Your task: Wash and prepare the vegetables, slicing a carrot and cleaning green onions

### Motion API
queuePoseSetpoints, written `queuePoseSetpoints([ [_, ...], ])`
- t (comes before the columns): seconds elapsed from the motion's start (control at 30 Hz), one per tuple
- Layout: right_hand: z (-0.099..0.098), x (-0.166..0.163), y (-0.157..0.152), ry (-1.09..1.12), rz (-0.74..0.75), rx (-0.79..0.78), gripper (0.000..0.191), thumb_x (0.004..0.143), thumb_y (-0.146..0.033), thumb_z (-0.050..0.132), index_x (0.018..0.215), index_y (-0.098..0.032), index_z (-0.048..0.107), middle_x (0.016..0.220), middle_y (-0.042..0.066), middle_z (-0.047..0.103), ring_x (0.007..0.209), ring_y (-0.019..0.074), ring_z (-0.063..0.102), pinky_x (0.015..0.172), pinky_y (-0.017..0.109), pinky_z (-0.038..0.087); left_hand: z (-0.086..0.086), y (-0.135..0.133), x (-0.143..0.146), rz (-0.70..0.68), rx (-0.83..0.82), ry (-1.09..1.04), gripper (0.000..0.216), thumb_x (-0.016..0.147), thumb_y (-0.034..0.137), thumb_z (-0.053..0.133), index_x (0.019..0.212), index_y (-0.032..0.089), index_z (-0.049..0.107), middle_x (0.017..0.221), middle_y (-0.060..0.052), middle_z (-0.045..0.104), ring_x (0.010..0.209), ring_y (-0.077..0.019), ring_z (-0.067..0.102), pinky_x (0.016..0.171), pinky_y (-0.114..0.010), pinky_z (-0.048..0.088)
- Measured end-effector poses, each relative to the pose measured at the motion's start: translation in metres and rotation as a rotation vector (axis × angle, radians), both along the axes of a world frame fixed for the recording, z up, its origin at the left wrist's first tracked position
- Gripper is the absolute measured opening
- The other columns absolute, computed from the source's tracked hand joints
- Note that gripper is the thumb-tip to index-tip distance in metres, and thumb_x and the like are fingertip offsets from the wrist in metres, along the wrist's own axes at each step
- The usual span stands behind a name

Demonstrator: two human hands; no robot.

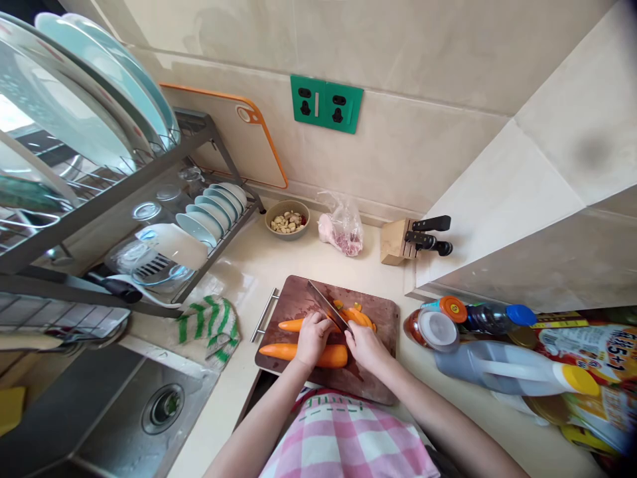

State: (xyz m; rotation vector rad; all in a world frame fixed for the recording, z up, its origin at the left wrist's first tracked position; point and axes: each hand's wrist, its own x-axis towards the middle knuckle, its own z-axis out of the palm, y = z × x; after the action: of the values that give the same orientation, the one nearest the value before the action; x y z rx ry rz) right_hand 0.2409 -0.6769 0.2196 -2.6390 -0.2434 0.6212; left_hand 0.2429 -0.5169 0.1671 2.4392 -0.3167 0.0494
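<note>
A dark brown cutting board lies on the counter in front of me. My left hand is closed over a peeled carrot, whose thin end sticks out to the left. In my right hand is a kitchen knife, gripped near the board with its blade pointing up and left. The blade stands against the carrot beside my left fingers. Carrot slices lie to the right of the blade. A second, thicker carrot rests nearer to me, partly beneath my left hand.
At left are a dish rack, a green-striped cloth and a sink. Behind the board stand a bowl of garlic, bagged meat and a knife block. Bottles, including a large jug, crowd the right.
</note>
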Motion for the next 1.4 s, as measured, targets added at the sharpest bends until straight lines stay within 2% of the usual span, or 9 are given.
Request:
queuePoseSetpoints([
  [0.27,0.018,-0.019,-0.024,0.0,0.037,0.011,0.022,0.09,-0.023,0.034,0.087,-0.019,0.056,0.073,0.004,0.065,0.066,0.017,0.062,0.057,0.025,0.034,0.002,0.0,0.0,0.04,0.08,0.032,0.023,0.086,0.033,0.051,0.078,0.026,0.07,0.077,-0.003,0.06,0.08,-0.0182,0.052,0.072,-0.031,0.035],
  [0.53,0.001,0.0,0.002,0.027,0.005,-0.042,0.02,0.09,-0.026,0.037,0.091,-0.019,0.055,0.079,0.007,0.067,0.072,0.0192,0.064,0.059,0.027,0.036,0.002,0.001,0.0,0.04,0.049,0.03,0.021,0.085,0.032,0.051,0.08,0.025,0.07,0.08,-0.004,0.061,0.081,-0.0191,0.052,0.074,-0.032,0.037],
  [0.83,0.014,-0.014,-0.024,0.0,0.051,-0.001,0.02,0.089,-0.025,0.036,0.088,-0.02,0.055,0.074,0.005,0.066,0.067,0.0184,0.063,0.057,0.026,0.034,0.002,0.002,0.0,0.034,0.016,0.019,0.024,0.086,0.031,0.05,0.075,0.023,0.07,0.077,-0.004,0.062,0.079,-0.0183,0.053,0.073,-0.031,0.039],
  [1.1,-0.003,0.004,0.005,-0.013,0.04,-0.027,0.02,0.089,-0.025,0.036,0.088,-0.019,0.055,0.08,0.007,0.067,0.072,0.019,0.063,0.058,0.026,0.036,-0.002,0.003,-0.002,0.026,-0.01,-0.018,0.025,0.087,0.03,0.049,0.078,0.021,0.07,0.079,-0.004,0.061,0.078,-0.0175,0.053,0.073,-0.031,0.041],
  [1.27,0.006,-0.001,-0.011,-0.01,0.037,0.039,0.02,0.09,-0.024,0.036,0.088,-0.019,0.056,0.078,0.005,0.066,0.072,0.017,0.062,0.062,0.025,0.037,-0.001,0.004,-0.003,0.035,-0.007,-0.017,0.027,0.088,0.031,0.047,0.077,0.021,0.07,0.079,-0.004,0.061,0.079,-0.0178,0.054,0.074,-0.032,0.042],
  [1.4,0.014,-0.011,-0.02,-0.003,0.063,0.02,0.02,0.09,-0.025,0.036,0.089,-0.02,0.056,0.076,0.005,0.066,0.07,0.0179,0.062,0.06,0.026,0.036,-0.001,0.004,-0.003,0.03,-0.015,-0.018,0.029,0.088,0.031,0.046,0.076,0.021,0.07,0.078,-0.003,0.061,0.079,-0.018,0.054,0.074,-0.032,0.042],
])
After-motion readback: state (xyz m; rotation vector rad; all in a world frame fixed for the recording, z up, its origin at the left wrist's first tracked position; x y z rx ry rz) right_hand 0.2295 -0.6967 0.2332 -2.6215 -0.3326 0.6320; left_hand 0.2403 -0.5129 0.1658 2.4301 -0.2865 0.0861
